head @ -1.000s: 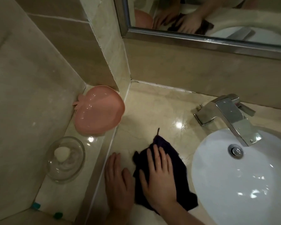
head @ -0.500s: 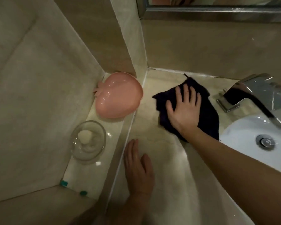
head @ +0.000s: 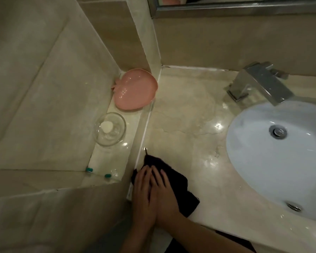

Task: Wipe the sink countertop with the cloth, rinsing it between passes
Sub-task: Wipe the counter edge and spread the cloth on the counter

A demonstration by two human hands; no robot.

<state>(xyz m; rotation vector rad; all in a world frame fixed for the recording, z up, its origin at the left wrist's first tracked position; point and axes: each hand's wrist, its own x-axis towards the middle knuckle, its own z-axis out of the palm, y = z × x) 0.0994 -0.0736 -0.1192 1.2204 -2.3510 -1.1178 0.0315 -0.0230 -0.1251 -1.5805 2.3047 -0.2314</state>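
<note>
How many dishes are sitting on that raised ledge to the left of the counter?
2. A pink fruit-shaped dish sits at the far end of the ledge by the wall corner, and a clear glass dish holding a small white piece sits nearer. Nothing appears to hide another.

Wet beige countertop (head: pixel 181 143) with dark cloth (head: pixel 179 187) at its near left edge, chrome faucet (head: pixel 259 83) at the back.

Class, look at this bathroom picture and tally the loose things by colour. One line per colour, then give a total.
Pink: 1, the pink dish
Clear: 1, the glass bowl
White: 1, the soap in that bowl
Dark: 1, the cloth under the right hand
Total: 4
</note>
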